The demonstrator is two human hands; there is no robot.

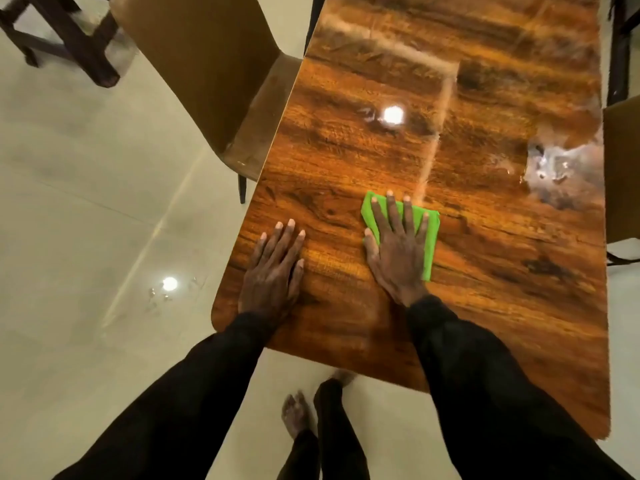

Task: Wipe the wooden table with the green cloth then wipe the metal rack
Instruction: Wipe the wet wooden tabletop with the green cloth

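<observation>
Table (485,323) runs from 6 toward 12 o'clock. Cloth (430,244) lies on its near end, with the right hand (398,254) flat on top of it. Left hand (273,268) lies flat on the tabletop at 9 o'clock of the cloth, apart from it. Chair (194,71) at 10 o'clock, seat against the table edge. Second chair (623,168) at 3 o'clock. Stool (72,43) on the floor at 11 o'clock, well apart.

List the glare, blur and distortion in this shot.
Head view: a white glare spot burns out on the glossy brown wooden table, another on the pale tiled floor; head view: the left hand and the right hand pressing the folded green cloth look sharp, the bare foot is blurred; head view: the wide-angle lens splays the table's edges.
</observation>
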